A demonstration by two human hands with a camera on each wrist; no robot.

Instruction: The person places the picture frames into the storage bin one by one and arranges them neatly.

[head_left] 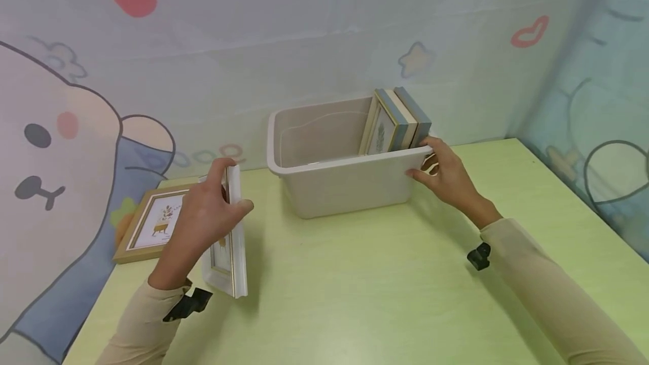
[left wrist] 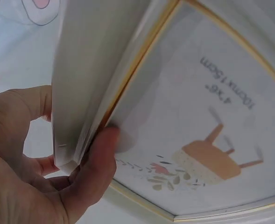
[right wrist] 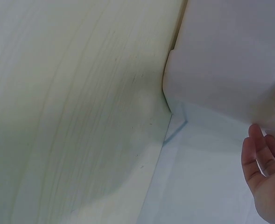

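White bin [head_left: 350, 191], several frames [head_left: 399, 120] inside, left grip [head_left: 205, 210] pinching white frame [head_left: 238, 252] — right grip [head_left: 448, 179] seemingly pinching rim [head_left: 350, 163]

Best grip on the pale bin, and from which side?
I'd take the pale bin by its rim at both short ends, coming from left and right, fingers underneath: the rim juts past walls that taper downward. The right hand is at the near right corner. The frames stand inside at the right end, so that end is probably heavier.
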